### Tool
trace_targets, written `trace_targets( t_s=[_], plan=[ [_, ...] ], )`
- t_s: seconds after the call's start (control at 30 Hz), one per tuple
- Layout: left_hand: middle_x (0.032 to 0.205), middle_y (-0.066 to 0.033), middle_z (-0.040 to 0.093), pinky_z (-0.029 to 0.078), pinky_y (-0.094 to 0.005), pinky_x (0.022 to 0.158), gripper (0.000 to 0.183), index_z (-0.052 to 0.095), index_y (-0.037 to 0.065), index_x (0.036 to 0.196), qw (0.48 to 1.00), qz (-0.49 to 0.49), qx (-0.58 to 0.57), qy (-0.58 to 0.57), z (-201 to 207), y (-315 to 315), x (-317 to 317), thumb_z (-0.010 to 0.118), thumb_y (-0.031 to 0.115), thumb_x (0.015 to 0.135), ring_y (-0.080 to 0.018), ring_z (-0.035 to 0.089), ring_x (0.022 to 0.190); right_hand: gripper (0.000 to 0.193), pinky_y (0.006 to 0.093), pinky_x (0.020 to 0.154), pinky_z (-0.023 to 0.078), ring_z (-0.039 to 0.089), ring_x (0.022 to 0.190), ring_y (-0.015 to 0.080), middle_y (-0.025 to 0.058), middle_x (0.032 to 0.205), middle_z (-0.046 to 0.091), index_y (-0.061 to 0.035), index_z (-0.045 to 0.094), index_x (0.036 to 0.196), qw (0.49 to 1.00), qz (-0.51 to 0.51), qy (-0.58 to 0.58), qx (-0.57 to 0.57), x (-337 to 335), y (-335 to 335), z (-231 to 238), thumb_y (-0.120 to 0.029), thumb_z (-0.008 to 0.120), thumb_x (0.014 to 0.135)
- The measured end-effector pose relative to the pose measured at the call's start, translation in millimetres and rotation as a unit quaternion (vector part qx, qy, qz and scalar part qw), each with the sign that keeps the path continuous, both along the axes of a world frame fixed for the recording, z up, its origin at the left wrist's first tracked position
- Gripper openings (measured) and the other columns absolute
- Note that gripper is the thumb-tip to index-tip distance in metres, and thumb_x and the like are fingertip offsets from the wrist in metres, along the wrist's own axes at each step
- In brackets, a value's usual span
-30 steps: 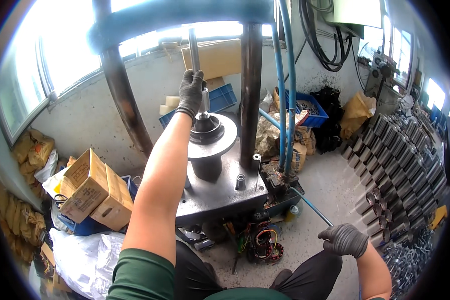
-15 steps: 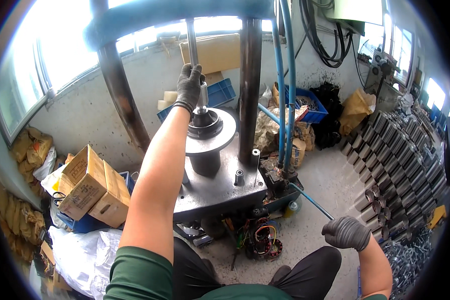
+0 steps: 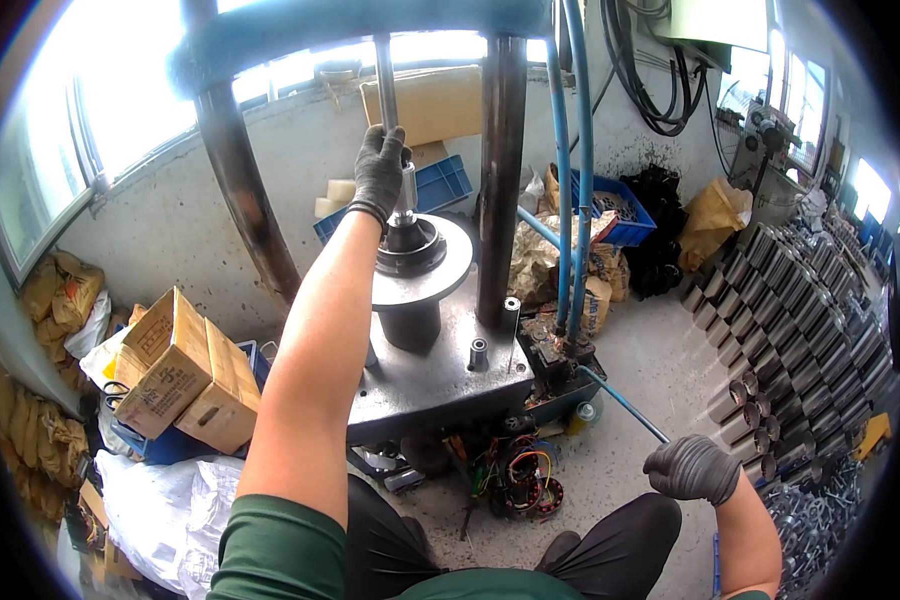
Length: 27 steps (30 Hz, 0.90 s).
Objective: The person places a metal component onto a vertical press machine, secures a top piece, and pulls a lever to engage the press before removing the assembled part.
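Observation:
My left hand point(image 3: 380, 175), in a dark grey glove, is closed around the lower part of an upright metal shaft point(image 3: 385, 80) that comes down from the press's blue crossbeam. Just under those fingers, a shiny metal sleeve point(image 3: 408, 190) stands over a black hub point(image 3: 410, 256) on a round silver plate point(image 3: 454, 258). A dark cylinder point(image 3: 411, 328) carries the plate on the press table point(image 3: 440, 400). Low on the right, my gloved right hand point(image 3: 692, 468) is wrapped around the end of a blue lever point(image 3: 622, 402). The shaft's lower end is hidden by my left hand.
Two dark columns point(image 3: 500, 180) flank the plate. Blue pipes point(image 3: 580, 180) run down on the right to the lever's base. Stacked metal tubes point(image 3: 770, 340) and loose metal parts point(image 3: 815, 515) lie right. Cardboard boxes point(image 3: 185, 375) stand left; wired coils point(image 3: 530, 480) lie beneath the table.
Both hands keep their grips, with no clear movement of the shaft or lever. The view has shifted very slightly.

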<state>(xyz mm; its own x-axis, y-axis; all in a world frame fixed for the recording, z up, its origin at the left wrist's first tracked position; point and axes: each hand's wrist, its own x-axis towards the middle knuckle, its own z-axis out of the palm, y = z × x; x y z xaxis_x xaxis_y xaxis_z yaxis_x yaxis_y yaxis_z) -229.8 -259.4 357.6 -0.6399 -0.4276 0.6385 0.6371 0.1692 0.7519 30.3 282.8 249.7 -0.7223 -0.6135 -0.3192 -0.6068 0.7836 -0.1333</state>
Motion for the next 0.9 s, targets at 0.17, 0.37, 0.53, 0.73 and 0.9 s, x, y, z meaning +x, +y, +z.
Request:
trace_targets(
  t_s=[0.17,0.37,0.53,0.73,0.9],
  plan=[
    [0.073,-0.0011,0.061,0.045,-0.0294,0.065,0.024,0.061,0.01,0.105,1.0,-0.001,-0.003,0.006,-0.4,-4.7,3.3,0.064,0.034,0.103,-0.0111,0.055,0.068,0.029,0.0503,0.076,0.056,0.07,0.083,0.0386,0.0163,0.089,0.072,-0.0096,0.075,0.095,0.989,-0.024,0.054,-0.134,-0.4,-3.8,0.1,-0.032,0.057,0.089],
    [0.076,-0.0019,0.062,0.047,-0.03,0.067,0.024,0.061,0.008,0.105,1.0,0.011,-0.007,-0.014,-0.1,-1.6,5.7,0.065,0.032,0.102,-0.0116,0.057,0.069,0.025,0.0506,0.074,0.055,0.069,0.081,0.0397,0.0161,0.085,0.069,-0.0092,0.071,0.089,0.999,-0.002,0.009,-0.044,-1.6,-1.5,1.2,-0.03,0.057,0.089],
    [0.073,-0.0011,0.062,0.045,-0.0294,0.065,0.024,0.061,0.01,0.103,1.0,0.005,0.001,-0.004,-0.7,-3.8,2.8,0.064,0.033,0.103,-0.0111,0.055,0.067,0.023,0.0508,0.074,0.055,0.068,0.081,0.0399,0.0161,0.084,0.069,-0.0092,0.069,0.088,0.997,0.005,0.021,-0.073,-1.5,-1.1,-1.5,-0.029,0.057,0.091],
    [0.072,-0.0001,0.061,0.045,-0.0287,0.065,0.023,0.061,0.01,0.102,1.0,0.002,0.004,-0.004,-2.0,-1.3,3.2,0.065,0.033,0.102,-0.0106,0.055,0.067,0.021,0.0453,0.074,0.057,0.07,0.081,0.0368,0.0133,0.089,0.072,-0.0107,0.075,0.098,0.992,-0.004,0.053,-0.115,-4.1,2.5,-3.7,-0.026,0.065,0.089],
    [0.072,-0.0004,0.061,0.045,-0.0289,0.065,0.024,0.061,0.01,0.103,1.0,0.009,-0.003,-0.002,-3.0,-3.3,3.7,0.065,0.034,0.102,-0.0109,0.055,0.067,0.024,0.0497,0.072,0.055,0.068,0.082,0.0392,0.0156,0.088,0.07,-0.0096,0.071,0.094,0.998,0.012,0.024,-0.054,-1.4,-1.4,-0.9,-0.029,0.056,0.092]
  ],
)
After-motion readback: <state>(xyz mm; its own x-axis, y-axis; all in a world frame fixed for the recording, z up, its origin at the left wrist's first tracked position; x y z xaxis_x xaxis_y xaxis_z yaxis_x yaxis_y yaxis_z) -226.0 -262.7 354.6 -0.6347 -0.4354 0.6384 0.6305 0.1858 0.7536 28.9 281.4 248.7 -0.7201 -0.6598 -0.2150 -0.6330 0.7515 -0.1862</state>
